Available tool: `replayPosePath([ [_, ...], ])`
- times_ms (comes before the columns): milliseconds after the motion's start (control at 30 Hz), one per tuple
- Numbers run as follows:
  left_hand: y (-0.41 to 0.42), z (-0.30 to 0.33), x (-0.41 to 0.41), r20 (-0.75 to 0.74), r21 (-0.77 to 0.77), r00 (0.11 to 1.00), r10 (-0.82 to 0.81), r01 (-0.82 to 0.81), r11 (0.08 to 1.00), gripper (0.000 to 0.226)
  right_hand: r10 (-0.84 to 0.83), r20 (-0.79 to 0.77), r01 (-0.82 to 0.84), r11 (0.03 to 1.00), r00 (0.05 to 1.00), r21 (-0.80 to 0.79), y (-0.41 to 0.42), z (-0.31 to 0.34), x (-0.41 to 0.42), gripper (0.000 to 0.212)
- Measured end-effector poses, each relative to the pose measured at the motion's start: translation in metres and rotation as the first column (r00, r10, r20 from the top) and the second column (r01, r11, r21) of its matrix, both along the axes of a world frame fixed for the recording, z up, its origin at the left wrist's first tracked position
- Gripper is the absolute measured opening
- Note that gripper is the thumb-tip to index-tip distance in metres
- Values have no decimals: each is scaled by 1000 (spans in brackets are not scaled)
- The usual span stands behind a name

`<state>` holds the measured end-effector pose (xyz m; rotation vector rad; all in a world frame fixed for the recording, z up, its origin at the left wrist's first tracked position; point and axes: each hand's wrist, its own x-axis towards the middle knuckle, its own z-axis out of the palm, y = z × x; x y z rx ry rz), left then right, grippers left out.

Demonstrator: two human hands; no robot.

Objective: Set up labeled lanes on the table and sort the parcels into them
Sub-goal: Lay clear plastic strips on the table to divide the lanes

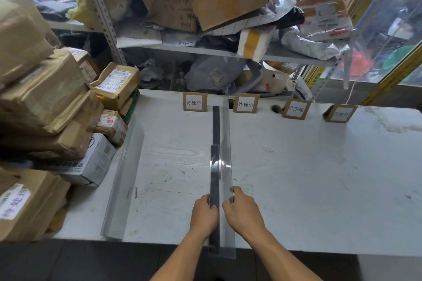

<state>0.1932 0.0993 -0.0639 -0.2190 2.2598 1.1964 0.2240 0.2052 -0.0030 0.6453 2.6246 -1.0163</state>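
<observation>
A clear plastic divider [225, 143] with a dark base strip [215, 125] runs from the table's near edge toward the back, between the first two label cards. My left hand [204, 213] grips its left side and my right hand [243, 209] grips its right side, both near the front end. A second clear divider [123, 180] lies along the left of the white table [319, 178]. Several cardboard label cards stand at the back: one [195, 102], another [246, 103], a third [296, 109] and a fourth [340, 113], which leans back.
Brown parcels [41, 98] and a white box [91, 162] are stacked at the table's left end. A metal shelf [205, 49] behind the table holds boxes and grey mail bags. A round cable hole [275, 108] sits between two cards.
</observation>
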Motion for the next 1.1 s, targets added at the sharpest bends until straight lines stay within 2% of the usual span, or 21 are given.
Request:
replayPosePath([
  [433,5,0,-8,-17,-8,1000,22,-22,1000,50,-27,33,26,1000,999,15,7,1,-7,58],
  [700,-1,9,-22,-49,12,996,69,-68,998,48,-43,-64,45,999,997,31,10,7,-15,63],
  [900,-26,50,-52,-198,11,970,142,-143,990,42,15,-317,3,998,948,56,1,42,-45,58],
  [1100,-80,103,-80,-402,63,880,252,-248,967,33,184,-362,-195,981,914,7,-54,71,-84,59],
])
